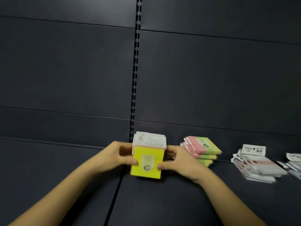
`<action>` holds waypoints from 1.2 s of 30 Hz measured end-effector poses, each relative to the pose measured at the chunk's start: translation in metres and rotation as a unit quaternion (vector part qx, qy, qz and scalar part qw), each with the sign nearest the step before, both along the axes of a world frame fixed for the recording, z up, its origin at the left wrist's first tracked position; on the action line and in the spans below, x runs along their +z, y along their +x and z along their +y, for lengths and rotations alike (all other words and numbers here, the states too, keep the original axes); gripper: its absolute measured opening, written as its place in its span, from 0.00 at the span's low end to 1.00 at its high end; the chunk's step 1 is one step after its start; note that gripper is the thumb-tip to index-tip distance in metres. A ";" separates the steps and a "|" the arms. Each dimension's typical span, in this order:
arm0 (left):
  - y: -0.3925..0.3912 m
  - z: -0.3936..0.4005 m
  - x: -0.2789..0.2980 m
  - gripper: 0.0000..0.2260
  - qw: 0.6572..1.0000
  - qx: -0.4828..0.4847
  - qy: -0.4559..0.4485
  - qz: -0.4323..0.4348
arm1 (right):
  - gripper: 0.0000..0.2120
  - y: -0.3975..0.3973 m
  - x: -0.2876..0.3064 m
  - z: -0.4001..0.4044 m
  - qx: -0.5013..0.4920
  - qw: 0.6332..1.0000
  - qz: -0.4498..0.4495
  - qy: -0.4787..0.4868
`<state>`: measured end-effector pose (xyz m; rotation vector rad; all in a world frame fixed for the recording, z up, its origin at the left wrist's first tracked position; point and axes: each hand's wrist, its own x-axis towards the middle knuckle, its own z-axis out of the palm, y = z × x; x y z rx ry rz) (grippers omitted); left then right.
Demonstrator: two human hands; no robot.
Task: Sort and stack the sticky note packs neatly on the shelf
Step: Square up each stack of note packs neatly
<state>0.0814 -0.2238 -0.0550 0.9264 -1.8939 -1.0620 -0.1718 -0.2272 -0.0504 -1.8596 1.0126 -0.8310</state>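
From the head view, a matte, dark grey metal shelf (162, 201) runs across the lower half, with a narrow seam between two panels at about 7 o'clock. Behind it rises a flat back wall (65, 70) of the same dull finish, split by a slotted upright strip (136, 70).

Near the centre, toward 6 o'clock, a blocky stack of sticky note packs (147, 162) stands on the shelf. Its near face is bright yellow with a pale printed label, and white wrapping with dark print shows on top. The left hand (117, 156) grips the stack's left side, thumb curled onto the yellow face; the right hand (177, 160) grips the right side likewise.

At 3 o'clock of the stack, just beyond the right hand, lies a fanned pile of pink, green and yellow packs (202, 150). Farther toward 3 o'clock sits a loose heap of white-wrapped packs (257, 165), glossy and blurred.
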 end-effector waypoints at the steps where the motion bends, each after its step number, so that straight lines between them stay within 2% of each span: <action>1: -0.001 0.001 0.005 0.09 1.000 0.001 0.001 -0.003 | 0.17 0.000 0.006 0.002 -0.001 1.000 -0.018 0.015; 3: -0.004 0.003 0.012 0.20 0.999 0.013 0.043 0.006 | 0.15 0.001 0.015 0.007 0.007 0.994 -0.070 0.077; 6: -0.010 0.001 0.016 0.32 0.986 0.031 0.161 0.028 | 0.26 0.004 0.021 0.006 -0.013 0.972 -0.124 0.201; 9: -0.016 -0.003 0.021 0.32 0.975 0.022 0.221 0.021 | 0.33 0.009 0.021 0.004 -0.038 0.956 -0.141 0.255; 12: -0.015 -0.011 0.026 0.32 0.966 0.032 0.256 0.021 | 0.36 0.011 0.023 -0.003 -0.062 0.951 -0.160 0.259; 16: -0.010 -0.022 0.028 0.35 0.957 0.050 0.285 0.013 | 0.27 0.018 0.023 -0.012 -0.089 0.945 -0.164 0.268; 18: -0.009 -0.027 0.024 0.38 0.952 0.061 0.300 0.021 | 0.26 0.023 0.020 -0.014 -0.106 0.944 -0.151 0.273; 21: -0.006 -0.033 0.016 0.37 0.944 0.068 0.321 0.043 | 0.32 0.028 0.017 -0.016 -0.125 0.949 -0.118 0.263; 24: -0.003 -0.037 0.012 0.41 0.940 0.069 0.332 0.037 | 0.38 0.032 0.018 -0.016 -0.144 0.954 -0.098 0.243; 29: -0.006 -0.042 0.011 0.32 0.943 0.082 0.320 0.036 | 0.39 0.035 0.019 -0.018 -0.178 0.958 -0.060 0.216; 36: -0.011 -0.042 0.012 0.35 0.948 0.099 0.301 0.018 | 0.39 0.040 0.007 -0.023 -0.210 0.954 -0.084 0.198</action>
